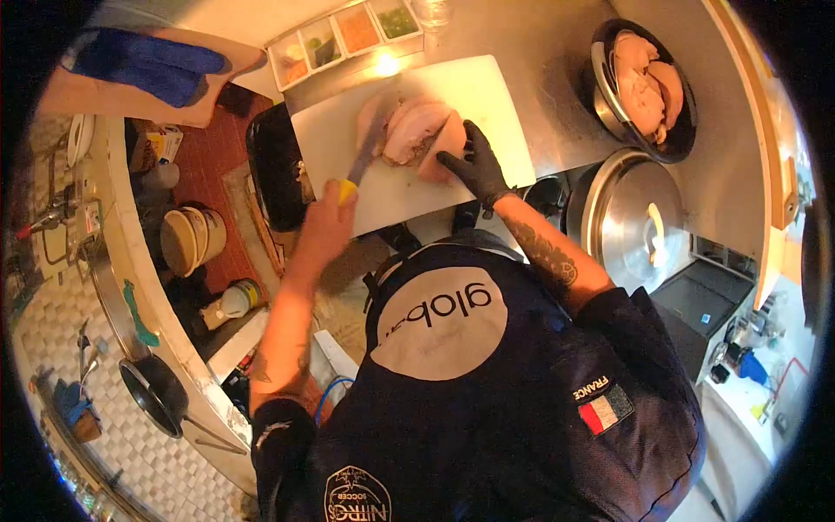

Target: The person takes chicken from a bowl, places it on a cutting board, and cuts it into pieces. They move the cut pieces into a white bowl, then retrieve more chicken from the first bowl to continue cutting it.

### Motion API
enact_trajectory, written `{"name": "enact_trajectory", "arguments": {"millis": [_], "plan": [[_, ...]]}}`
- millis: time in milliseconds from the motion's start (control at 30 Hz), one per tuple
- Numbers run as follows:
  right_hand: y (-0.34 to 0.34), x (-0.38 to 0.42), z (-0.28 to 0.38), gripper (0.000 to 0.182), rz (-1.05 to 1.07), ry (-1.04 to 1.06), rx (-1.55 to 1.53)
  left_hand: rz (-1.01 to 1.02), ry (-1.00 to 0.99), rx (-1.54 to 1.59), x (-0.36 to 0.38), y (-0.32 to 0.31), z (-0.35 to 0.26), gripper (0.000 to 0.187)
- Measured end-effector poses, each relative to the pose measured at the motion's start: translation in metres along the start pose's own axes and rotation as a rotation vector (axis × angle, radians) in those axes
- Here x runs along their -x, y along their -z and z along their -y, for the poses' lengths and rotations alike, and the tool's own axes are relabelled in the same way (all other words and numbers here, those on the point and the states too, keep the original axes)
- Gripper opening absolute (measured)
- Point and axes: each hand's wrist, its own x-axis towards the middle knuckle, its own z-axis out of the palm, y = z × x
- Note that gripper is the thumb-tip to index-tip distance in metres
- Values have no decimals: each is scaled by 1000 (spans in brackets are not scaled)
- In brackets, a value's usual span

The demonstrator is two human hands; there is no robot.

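Pale pink raw chicken [416,130] lies in thick pieces on a white cutting board [487,87]. My bare left hand [329,217] is closed around the yellow handle of a knife [369,152]. Its long blade points away from me and lies along the left side of the chicken, slightly blurred. My right hand [474,170], in a black glove, grips the right end of the chicken, thumb and forefinger spread on either side of its edge. The palm side of the glove is hidden.
Behind the board stands a tray of small compartments [357,30] with chopped food. At the right are a bowl [600,83] of more raw chicken and a large lidded pot [639,209]. A black tray [277,165] borders the board's left edge; buckets [193,239] stand lower left.
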Motion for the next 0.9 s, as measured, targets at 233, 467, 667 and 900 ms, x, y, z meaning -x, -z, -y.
{"name": "enact_trajectory", "arguments": {"millis": [233, 467, 667, 900], "plan": [[2, 0, 17, 78, 10, -192, -246, 47, 13, -58, 14, -60, -27, 26], [-2, -4, -4, 68, -59, -161, -361, 96, 11, -83, 27, -54, -62, 23], [-2, -3, 10, 62, -54, -208, -357, 171, 53, -127, 32, -45, -72, 23], [-3, -4, 10, 59, -52, -208, -373, 239, 87, -212, 20, -33, -93, 17]]}}
